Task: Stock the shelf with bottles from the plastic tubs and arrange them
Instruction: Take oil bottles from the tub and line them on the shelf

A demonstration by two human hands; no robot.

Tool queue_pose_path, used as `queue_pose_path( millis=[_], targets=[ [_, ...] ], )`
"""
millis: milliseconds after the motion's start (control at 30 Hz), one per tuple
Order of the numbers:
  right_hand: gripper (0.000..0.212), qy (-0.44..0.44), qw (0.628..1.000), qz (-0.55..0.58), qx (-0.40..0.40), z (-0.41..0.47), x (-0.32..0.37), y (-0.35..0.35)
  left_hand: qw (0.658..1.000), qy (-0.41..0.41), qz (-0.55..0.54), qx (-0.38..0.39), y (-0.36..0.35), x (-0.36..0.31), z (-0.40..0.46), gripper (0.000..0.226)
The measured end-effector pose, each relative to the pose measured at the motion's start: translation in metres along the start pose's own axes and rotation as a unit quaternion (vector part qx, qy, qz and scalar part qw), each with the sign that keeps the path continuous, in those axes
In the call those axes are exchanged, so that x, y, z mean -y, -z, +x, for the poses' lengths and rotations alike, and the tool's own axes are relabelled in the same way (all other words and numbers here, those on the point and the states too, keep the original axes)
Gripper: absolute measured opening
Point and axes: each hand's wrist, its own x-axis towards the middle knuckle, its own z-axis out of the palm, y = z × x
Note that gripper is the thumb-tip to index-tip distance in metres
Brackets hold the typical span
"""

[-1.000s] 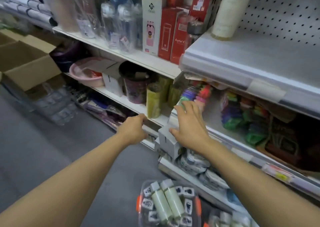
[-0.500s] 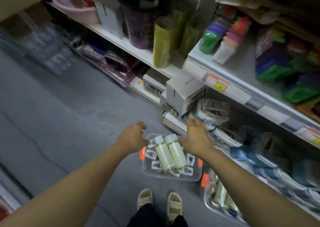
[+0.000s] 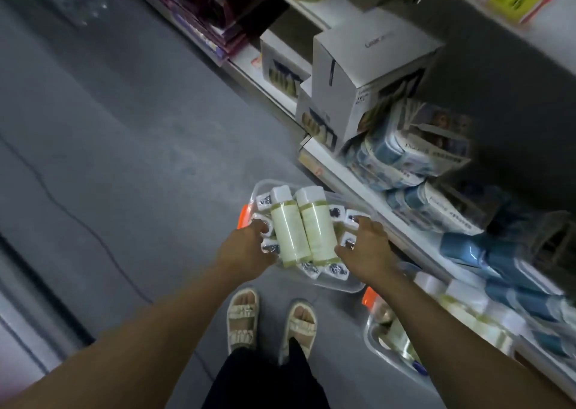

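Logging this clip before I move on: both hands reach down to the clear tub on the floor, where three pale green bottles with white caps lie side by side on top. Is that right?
Not quite. The head view shows two pale green bottles with white caps lying side by side on top, not three. The rest holds: the left hand and right hand both reach down to the clear tub on the floor.

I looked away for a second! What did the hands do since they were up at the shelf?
Both hands came down from the shelf: left hand and right hand now reach either side of the two pale bottles in the clear tub. The bottles stayed lying there.
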Motion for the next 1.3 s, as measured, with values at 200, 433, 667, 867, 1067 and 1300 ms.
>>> queue_pose_path(
  millis=[200,433,667,867,1067,1300],
  targets=[
    [0.071,0.000,0.999,0.040,0.019,0.058,-0.035,-0.057,0.998,0.040,-0.034,-0.020,-0.057,0.015,0.053,0.057],
    [0.089,-0.002,0.995,0.099,-0.004,0.127,-0.049,-0.125,0.997,0.051,-0.044,-0.049,-0.102,0.037,0.110,0.067],
    [0.085,-0.031,0.981,0.189,0.007,0.177,-0.061,-0.165,0.994,0.041,-0.059,-0.082,-0.122,0.048,0.150,0.062],
    [0.074,-0.028,0.969,0.246,0.012,0.183,-0.068,-0.159,0.992,0.033,-0.074,-0.094,-0.132,0.053,0.156,0.064],
    [0.048,-0.030,0.927,0.368,0.062,0.161,-0.079,-0.129,0.986,0.022,-0.114,-0.117,-0.128,0.045,0.144,0.060],
    [0.058,0.019,0.870,0.455,0.188,0.131,-0.058,-0.100,0.949,0.000,-0.313,-0.028,-0.100,0.027,0.127,0.056]
  ],
)
